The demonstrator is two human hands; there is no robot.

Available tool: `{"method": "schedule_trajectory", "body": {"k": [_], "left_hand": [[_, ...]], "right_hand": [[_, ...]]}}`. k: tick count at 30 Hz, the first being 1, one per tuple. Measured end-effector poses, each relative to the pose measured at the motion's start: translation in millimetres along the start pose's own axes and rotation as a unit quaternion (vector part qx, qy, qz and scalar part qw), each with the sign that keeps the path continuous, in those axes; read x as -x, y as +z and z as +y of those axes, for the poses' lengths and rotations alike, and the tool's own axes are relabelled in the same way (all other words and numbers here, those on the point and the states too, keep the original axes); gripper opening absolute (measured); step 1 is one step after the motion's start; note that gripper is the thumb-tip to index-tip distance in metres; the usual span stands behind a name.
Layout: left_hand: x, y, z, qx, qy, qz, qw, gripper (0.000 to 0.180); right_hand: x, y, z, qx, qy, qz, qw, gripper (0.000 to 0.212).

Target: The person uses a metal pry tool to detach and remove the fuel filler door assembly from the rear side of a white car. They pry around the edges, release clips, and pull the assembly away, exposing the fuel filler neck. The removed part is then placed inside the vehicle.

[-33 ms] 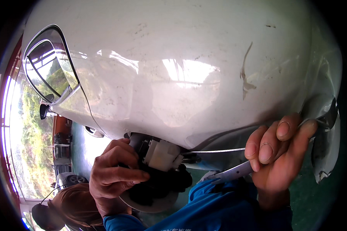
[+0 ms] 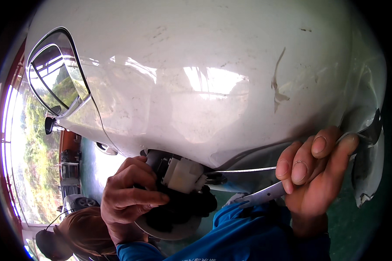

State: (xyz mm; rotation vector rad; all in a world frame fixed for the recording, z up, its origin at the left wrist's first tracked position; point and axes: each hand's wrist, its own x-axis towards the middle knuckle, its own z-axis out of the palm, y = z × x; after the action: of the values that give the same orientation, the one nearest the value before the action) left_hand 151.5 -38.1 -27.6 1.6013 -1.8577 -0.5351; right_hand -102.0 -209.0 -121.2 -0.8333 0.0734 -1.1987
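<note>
A white car's side panel point(image 2: 196, 87), scuffed and marked, fills most of the view. At its lower edge, my left hand point(image 2: 130, 195) is closed beside a black part, its fingers curled; what they hold is hidden. Next to those fingertips sits a whitish plastic block point(image 2: 180, 175) in a dark gap, above a dark mass point(image 2: 178, 209) too black to make out. My right hand point(image 2: 313, 174) is wrapped round a flat grey metal strip with holes point(image 2: 265, 195), near the panel's right end. A thin bright edge point(image 2: 248, 170) runs from the gap toward its fingers.
A torn, bent panel end point(image 2: 368, 174) with a dark pointed piece point(image 2: 372, 130) hangs at the right. A pale round disc point(image 2: 174, 230) lies below the dark mass. At the lower left is another person in brown point(image 2: 80, 230). Green floor point(image 2: 348, 222) shows at the lower right.
</note>
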Motion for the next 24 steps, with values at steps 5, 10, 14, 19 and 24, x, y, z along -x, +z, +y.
{"method": "schedule_trajectory", "body": {"k": [5, 10, 14, 19, 24], "left_hand": [[-0.7, -0.5, -0.7, -0.01, 0.014, -0.007, 1.0, 0.022], [-3.5, 0.9, 1.5, -0.021, 0.02, 0.002, 1.0, 0.02], [-2.0, 0.6, 1.1, -0.025, 0.02, 0.013, 0.999, 0.02], [-3.8, 1.3, -0.6, -0.019, 0.027, 0.012, 0.999, 0.02], [-1.7, 0.9, -2.5, -0.018, 0.033, 0.016, 0.999, 0.021]], "right_hand": [[-12.2, 11.5, -14.1, 0.099, 0.042, -0.007, 0.994, 0.053], [-25.9, 14.9, 2.6, 0.038, -0.012, -0.007, 0.999, 0.053], [-41.0, 29.2, -11.2, 0.116, 0.044, -0.028, 0.992, 0.053], [-40.0, 30.5, -19.0, 0.203, 0.045, -0.036, 0.977, 0.052], [-24.7, 15.3, -17.7, 0.18, 0.016, -0.057, 0.982, 0.051]]}}
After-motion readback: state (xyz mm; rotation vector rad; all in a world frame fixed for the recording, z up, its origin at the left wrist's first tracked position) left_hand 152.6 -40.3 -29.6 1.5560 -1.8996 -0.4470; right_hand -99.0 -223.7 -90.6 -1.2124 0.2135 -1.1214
